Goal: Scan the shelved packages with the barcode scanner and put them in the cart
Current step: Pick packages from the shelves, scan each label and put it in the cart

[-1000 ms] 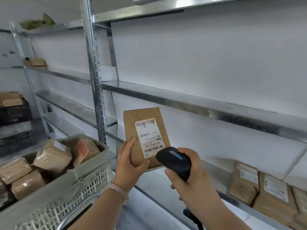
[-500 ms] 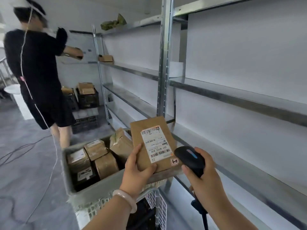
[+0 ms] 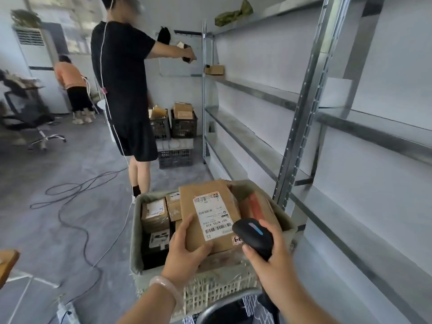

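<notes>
Nearest me, the left hand (image 3: 187, 249) grips a flat brown package (image 3: 208, 213) by its lower edge, label up, held over the cart (image 3: 136, 230). The right hand (image 3: 271, 260) is wrapped round the barcode scanner (image 3: 253, 235), just beside the label. I'd judge this one is scanned or about to be, but not yet dropped in. Several packages (image 3: 154, 212) already lie in the cart. Farther along the shelves (image 3: 257, 146) I see only 1 small box (image 3: 216, 69), so little seems left here.
</notes>
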A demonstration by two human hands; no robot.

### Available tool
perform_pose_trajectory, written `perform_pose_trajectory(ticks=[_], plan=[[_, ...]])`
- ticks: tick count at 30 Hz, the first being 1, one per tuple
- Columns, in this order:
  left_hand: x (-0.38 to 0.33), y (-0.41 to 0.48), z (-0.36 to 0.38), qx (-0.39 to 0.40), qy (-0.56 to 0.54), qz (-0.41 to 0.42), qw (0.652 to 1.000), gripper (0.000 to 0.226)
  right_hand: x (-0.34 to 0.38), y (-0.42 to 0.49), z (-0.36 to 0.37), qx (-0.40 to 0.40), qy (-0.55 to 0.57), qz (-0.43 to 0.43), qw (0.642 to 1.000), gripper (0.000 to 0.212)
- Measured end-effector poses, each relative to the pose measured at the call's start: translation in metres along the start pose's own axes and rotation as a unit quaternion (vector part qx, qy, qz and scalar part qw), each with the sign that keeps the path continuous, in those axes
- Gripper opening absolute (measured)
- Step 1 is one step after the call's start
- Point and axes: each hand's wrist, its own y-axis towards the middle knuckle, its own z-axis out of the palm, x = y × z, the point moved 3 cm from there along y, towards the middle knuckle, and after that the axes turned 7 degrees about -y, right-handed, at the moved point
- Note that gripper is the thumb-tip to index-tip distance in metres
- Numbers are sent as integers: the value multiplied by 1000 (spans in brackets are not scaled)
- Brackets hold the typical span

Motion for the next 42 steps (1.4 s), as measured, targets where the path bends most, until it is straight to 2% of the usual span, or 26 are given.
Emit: perform_pose_trajectory(ticks=[6, 10, 13, 17, 19, 22, 23, 25, 30, 35, 39, 42], plan=[[15, 33, -37, -97, 12, -32, 995, 80, -8, 69, 50, 102, 34, -14, 994, 58], [27, 48, -71, -131, 26, -57, 989, 79, -13, 93, 97, 148, 29, 1, 989, 58], [37, 63, -99, -126, 39, -75, 988, 75, -13, 106, 131, 171, 26, 15, 985, 58], [62, 85, -131, -68, 95, -149, 982, 76, -21, 112, 173, 178, 10, 45, 983, 57], [77, 92, -145, -37, 192, -196, 961, 87, -26, 107, 188, 181, -9, 62, 981, 56], [109, 103, -160, 40, 409, -209, 887, 94, -33, 96, 202, 191, -32, 72, 978, 58], [107, 101, -159, 53, 449, -201, 869, 95, -35, 93, 206, 196, -42, 72, 977, 59], [99, 95, -156, 58, 475, -190, 857, 96, -36, 86, 212, 198, -60, 71, 976, 59], [77, 99, -145, 61, 479, -141, 864, 100, -26, 77, 196, 128, -36, 74, 988, 60], [35, 109, -89, 91, 456, 33, 885, 91, -12, 62, 135, -7, -19, 74, 997, 62], [0, 92, -8, 186, 465, 129, 856, 84, -12, 34, 69, -117, -25, 83, 989, 67], [-19, 60, 59, 260, 454, 172, 835, 82, -21, -4, 15, -189, -34, 92, 977, 72]])
